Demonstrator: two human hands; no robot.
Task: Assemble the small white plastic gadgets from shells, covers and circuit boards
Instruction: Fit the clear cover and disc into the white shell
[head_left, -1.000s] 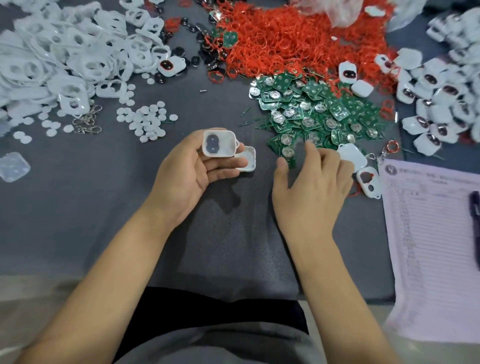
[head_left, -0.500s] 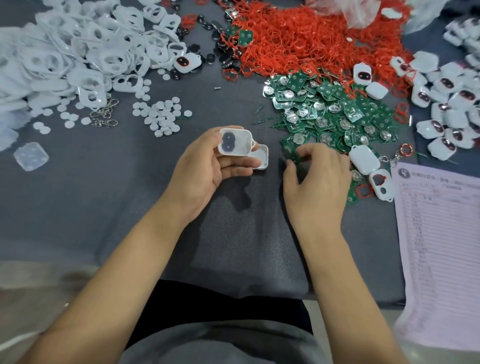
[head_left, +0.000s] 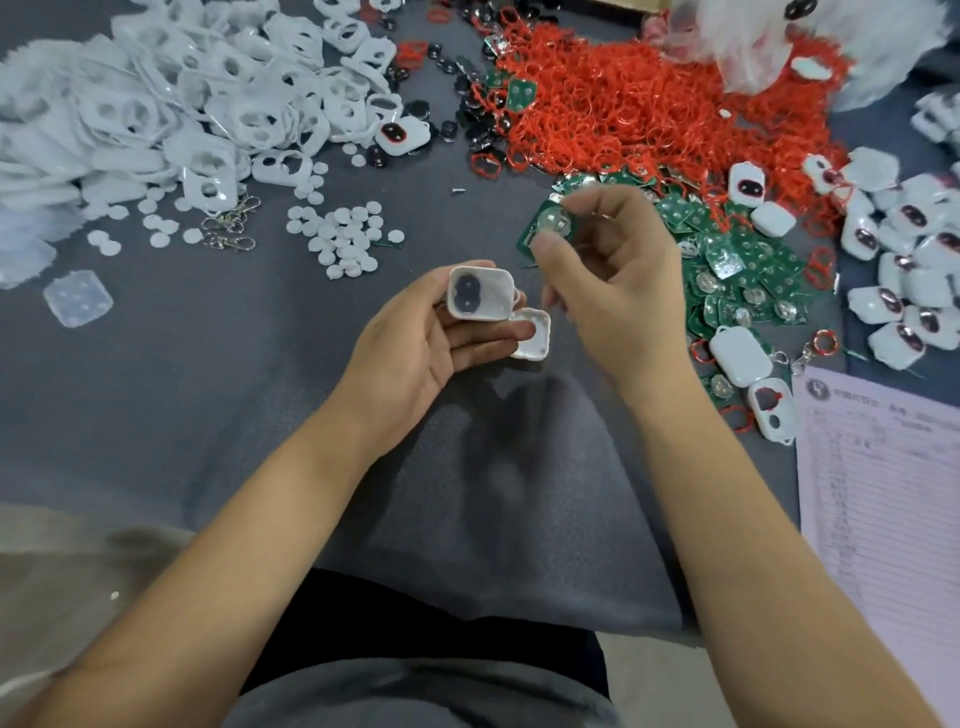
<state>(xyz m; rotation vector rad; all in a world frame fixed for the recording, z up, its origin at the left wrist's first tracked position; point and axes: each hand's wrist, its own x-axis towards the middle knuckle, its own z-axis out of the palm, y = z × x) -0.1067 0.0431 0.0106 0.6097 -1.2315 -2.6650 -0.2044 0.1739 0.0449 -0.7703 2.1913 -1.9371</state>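
The grey-covered table (head_left: 156, 395) carries everything, the bulk lying from 9 round to 3 o'clock. At 10 o'clock spreads the heap of white covers (head_left: 171, 114); at 1 o'clock the mound of red rings (head_left: 649, 98); at 2 o'clock the pile of green circuit boards (head_left: 737, 270), with finished white gadgets (head_left: 914, 260) at 3 o'clock. A printed sheet (head_left: 883, 509) lies at 4 o'clock; it bears a round logo and ruled lines, but its writing is too blurred to read. No other label is legible. Small white discs (head_left: 343, 234) are scattered at 11 o'clock.

The left hand (head_left: 415, 353), at centre, grips a white shell (head_left: 479, 292) between thumb and fingers, its hollow side facing up with a dark insert showing; a second white shell (head_left: 532, 332) rests against the fingertips just at 3 o'clock of it. The right hand (head_left: 613, 280) is curled, its grip pinching one circuit board (head_left: 551, 223) between thumb and forefinger, raised just at 1 o'clock of the held shell and apart from it.

A second ago the right hand lay flat on the board pile with fingers spread; half a second ago it was curling on a board there. Now it has lifted the board clear of the pile. The left hand's hold on the shell is unchanged.
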